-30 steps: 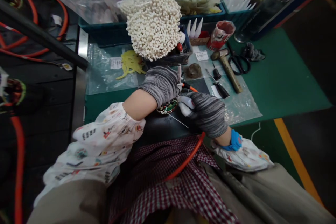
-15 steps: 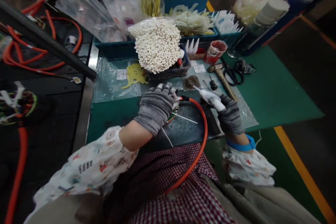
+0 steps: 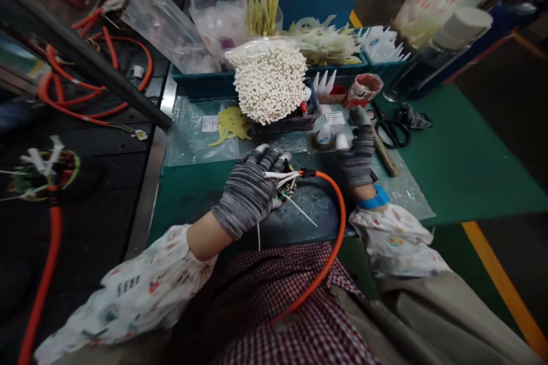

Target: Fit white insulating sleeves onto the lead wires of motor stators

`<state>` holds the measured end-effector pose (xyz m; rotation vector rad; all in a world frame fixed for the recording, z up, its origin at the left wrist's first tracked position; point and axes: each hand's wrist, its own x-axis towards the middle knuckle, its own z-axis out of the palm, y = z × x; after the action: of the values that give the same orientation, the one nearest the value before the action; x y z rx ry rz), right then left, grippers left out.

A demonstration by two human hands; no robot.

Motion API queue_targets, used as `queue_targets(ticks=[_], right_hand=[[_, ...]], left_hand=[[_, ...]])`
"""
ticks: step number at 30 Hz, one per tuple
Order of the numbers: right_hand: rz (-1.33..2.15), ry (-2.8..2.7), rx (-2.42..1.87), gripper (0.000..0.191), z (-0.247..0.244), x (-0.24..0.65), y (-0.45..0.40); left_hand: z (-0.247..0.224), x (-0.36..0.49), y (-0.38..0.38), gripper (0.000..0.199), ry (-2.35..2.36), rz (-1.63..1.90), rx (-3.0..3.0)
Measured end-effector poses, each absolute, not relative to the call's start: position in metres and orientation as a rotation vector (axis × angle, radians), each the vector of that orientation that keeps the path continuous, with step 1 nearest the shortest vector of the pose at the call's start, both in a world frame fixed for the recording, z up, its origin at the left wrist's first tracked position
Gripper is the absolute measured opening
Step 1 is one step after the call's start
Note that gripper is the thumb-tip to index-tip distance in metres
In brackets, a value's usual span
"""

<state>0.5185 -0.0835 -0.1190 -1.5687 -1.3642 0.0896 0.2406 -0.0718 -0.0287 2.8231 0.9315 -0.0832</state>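
My left hand [image 3: 250, 189], in a striped grey glove with pale fingertips, holds a round wired part [image 3: 287, 189], much of it hidden beneath the fingers. White sleeved leads [image 3: 282, 177] from this part meet an orange cable [image 3: 338, 205], which curves down to my lap. A thin white strip [image 3: 301, 210] sticks out below it. My right hand [image 3: 358, 151], also gloved, is slightly blurred beside the hammer [image 3: 387, 154], thumb and fingers apart. Just left of it a white bottle [image 3: 323, 136] stands on the plastic bag, apart from the fingers.
Behind my hands lie a bundle of white tubes [image 3: 270, 82], yellow strips [image 3: 233, 125], a red-and-white can [image 3: 365, 88] and scissors [image 3: 394, 128]. Teal bins [image 3: 201, 84] line the back. At left, another wired part [image 3: 47, 174] sits by a dark metal bar [image 3: 85, 48].
My right hand has let go of the white bottle, which now stands on the bag, and has moved up and left. My left hand has shifted, uncovering the white leads. The view has shifted slightly.
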Motion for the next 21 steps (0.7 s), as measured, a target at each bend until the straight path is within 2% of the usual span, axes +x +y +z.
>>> queue_targets(ticks=[3,5,8,10,15,21], right_hand=[[-0.057,-1.387,-1.542,0.036,-0.088,0.494,-0.129],[0.061,-1.636,-1.565,0.029,-0.077,0.473,-0.154],[0.271,-1.950,-1.525,0.028,-0.078,0.448,-0.173],[0.352,-2.076,-1.436,0.026,-0.088,0.440,-0.177],[0.405,-2.047,-1.271,0.025,-0.116,0.439,-0.185],[0.393,-1.980,-1.303,0.030,-0.141,0.432,-0.197]], left_hand=[[-0.033,0.237,-0.073,0.067,0.885,0.022,2.845],[-0.037,0.234,-0.074,0.067,0.871,0.050,2.841],[-0.042,0.229,-0.078,0.072,0.934,0.111,2.787],[-0.047,0.224,-0.083,0.068,0.938,0.204,2.765],[-0.057,0.213,-0.098,0.043,0.946,0.627,2.705],[-0.066,0.216,-0.108,0.035,1.096,0.900,2.548]])
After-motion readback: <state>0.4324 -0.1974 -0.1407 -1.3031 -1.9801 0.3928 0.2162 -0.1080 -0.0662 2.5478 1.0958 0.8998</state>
